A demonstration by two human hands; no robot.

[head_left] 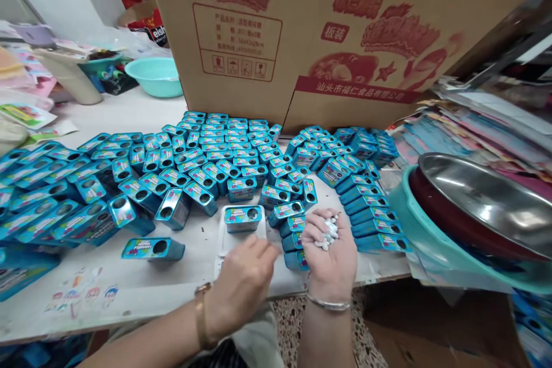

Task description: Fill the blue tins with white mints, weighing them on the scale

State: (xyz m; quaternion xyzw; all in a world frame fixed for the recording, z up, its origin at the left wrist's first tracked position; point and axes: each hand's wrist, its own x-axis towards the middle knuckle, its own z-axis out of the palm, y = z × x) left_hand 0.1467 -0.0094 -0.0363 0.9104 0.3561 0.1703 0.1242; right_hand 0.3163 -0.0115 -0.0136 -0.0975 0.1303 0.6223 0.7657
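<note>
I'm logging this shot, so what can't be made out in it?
All in the head view:
Whatever the left hand may hold: its curled fingers hide it.
Near end of the white scale: partly behind the left hand.
Inside the blue container on the scale: the opening is too small and dark.
Count of white pellets in the right hand: curled fingers and overlapping pellets cover some.
Top of the cardboard box: cut off by the upper edge.

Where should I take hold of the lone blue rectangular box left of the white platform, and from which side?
Pinch the long sides of the blue rectangular box, left of its round dark opening, probably from above. It stands apart, top up, so both sides look reachable; this grip would leave the opening uncovered.
</note>
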